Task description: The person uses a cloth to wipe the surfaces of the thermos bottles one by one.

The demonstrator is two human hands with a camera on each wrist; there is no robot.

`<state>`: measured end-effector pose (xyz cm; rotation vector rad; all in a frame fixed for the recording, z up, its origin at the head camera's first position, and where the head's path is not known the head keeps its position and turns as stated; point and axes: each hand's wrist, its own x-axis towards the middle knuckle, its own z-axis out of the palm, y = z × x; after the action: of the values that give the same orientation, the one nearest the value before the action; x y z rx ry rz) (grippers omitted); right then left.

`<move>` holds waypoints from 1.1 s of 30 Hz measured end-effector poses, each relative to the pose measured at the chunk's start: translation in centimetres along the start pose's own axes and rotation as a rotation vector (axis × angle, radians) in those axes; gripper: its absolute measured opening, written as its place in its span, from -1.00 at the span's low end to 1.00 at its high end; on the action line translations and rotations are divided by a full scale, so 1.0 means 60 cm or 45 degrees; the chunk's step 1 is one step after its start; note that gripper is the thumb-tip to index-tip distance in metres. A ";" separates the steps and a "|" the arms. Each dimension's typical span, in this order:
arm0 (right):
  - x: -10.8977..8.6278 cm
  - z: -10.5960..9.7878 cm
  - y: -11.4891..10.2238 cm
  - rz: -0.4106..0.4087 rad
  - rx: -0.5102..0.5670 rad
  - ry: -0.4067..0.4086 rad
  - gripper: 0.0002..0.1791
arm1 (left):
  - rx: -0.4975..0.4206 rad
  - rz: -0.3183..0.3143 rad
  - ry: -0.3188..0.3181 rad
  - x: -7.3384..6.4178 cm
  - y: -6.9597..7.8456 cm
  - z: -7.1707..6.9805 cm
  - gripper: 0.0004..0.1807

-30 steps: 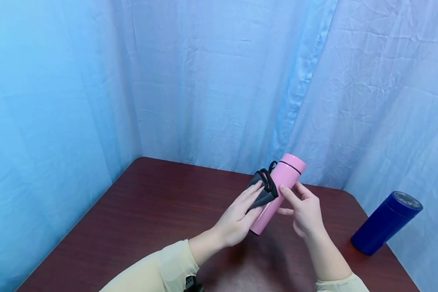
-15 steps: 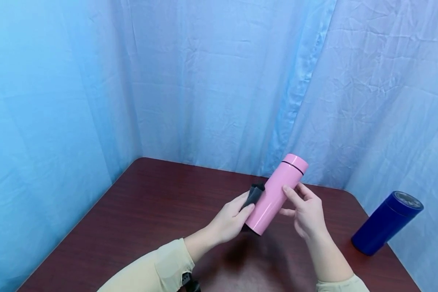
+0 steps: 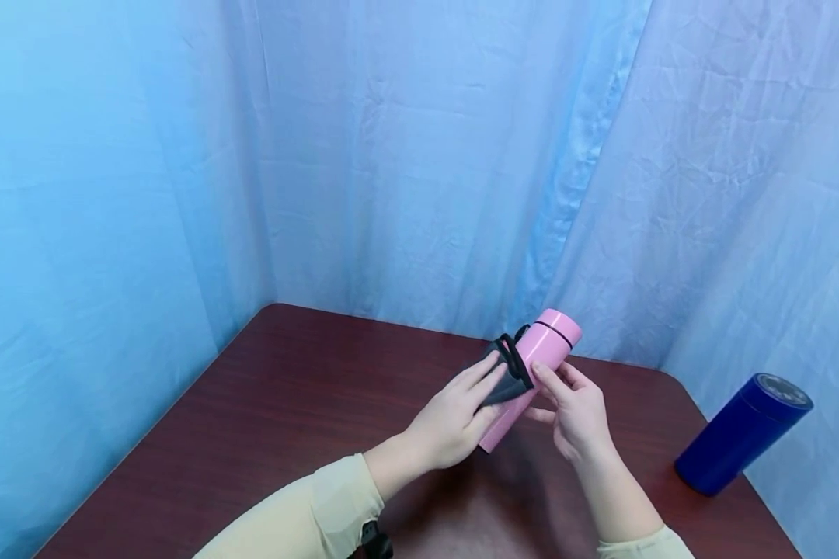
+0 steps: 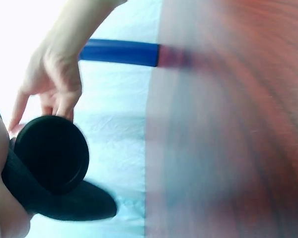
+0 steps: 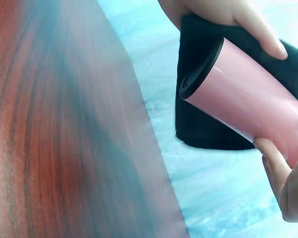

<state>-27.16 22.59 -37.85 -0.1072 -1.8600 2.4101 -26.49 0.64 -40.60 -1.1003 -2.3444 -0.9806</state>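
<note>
A pink thermos bottle (image 3: 544,347) with a black ring below its lid is held tilted above the table, lid end up and away. My right hand (image 3: 582,411) grips its side between thumb and fingers. With my left hand (image 3: 454,415) I hold a dark grey cloth (image 3: 506,390) with black cords against the bottle's left side, fingers lying across it. In the right wrist view the cloth (image 5: 208,130) wraps behind the lower part of the bottle (image 5: 248,89). The black bottle base (image 4: 52,153) faces the left wrist camera.
A dark blue thermos (image 3: 739,435) stands on the right side of the reddish-brown wooden table (image 3: 287,404). Light blue curtains (image 3: 405,171) hang behind the table and along its sides. A black strap (image 3: 376,539) shows at my left wrist.
My left hand drew the cloth down the bottle, showing more pink, then brought it back up over its side. The bottle's lid end dips slightly; my right hand keeps its grip.
</note>
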 end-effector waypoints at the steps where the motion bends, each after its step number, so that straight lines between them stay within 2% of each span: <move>1: -0.002 0.001 -0.001 -0.006 0.008 0.004 -0.59 | -0.071 -0.051 0.001 0.002 -0.003 -0.002 -0.40; 5: -0.011 0.001 -0.013 -0.057 0.048 0.017 -0.65 | -0.277 -0.135 0.019 -0.003 -0.013 -0.008 -0.41; 7: -0.013 -0.002 -0.023 -0.078 0.070 0.019 -0.62 | -0.306 -0.116 0.033 -0.013 -0.015 -0.009 -0.41; 9: -0.011 -0.006 -0.031 -0.086 0.078 0.014 -0.56 | -0.271 -0.078 0.041 -0.025 -0.015 -0.008 -0.41; 12: -0.005 -0.010 -0.039 -0.082 0.082 0.008 -0.49 | -0.097 0.049 0.059 -0.039 -0.011 -0.007 -0.40; 15: -0.002 -0.010 -0.038 -0.062 0.076 0.013 -0.46 | 0.195 0.231 0.093 -0.040 -0.004 -0.004 -0.40; 17: -0.001 -0.007 -0.033 -0.051 0.070 0.028 -0.46 | 0.382 0.324 0.112 -0.035 0.000 -0.001 -0.38; 19: -0.001 -0.002 -0.025 -0.037 0.065 0.032 -0.48 | 0.528 0.357 0.101 -0.027 0.005 0.001 -0.37; 22: -0.003 0.005 -0.012 -0.018 0.058 0.042 -0.50 | 0.609 0.325 0.079 -0.017 0.011 0.003 -0.37; 24: -0.006 0.008 -0.005 -0.014 0.055 0.050 -0.50 | 0.572 0.286 0.076 -0.010 0.012 0.003 -0.39; 27: -0.011 0.007 -0.002 -0.022 0.062 0.075 -0.47 | 0.421 0.199 0.080 -0.007 0.005 0.001 -0.40; 30: -0.015 0.001 -0.008 -0.037 0.087 0.088 -0.43 | 0.231 0.093 0.055 -0.013 -0.005 -0.002 -0.40; 33: -0.016 -0.005 -0.018 -0.047 0.129 0.114 -0.41 | 0.134 0.032 0.035 -0.026 -0.013 -0.005 -0.39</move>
<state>-26.14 23.04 -36.91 -0.1690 -1.6845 2.4271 -26.10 -0.76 -41.66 -1.0667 -2.3260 -0.8472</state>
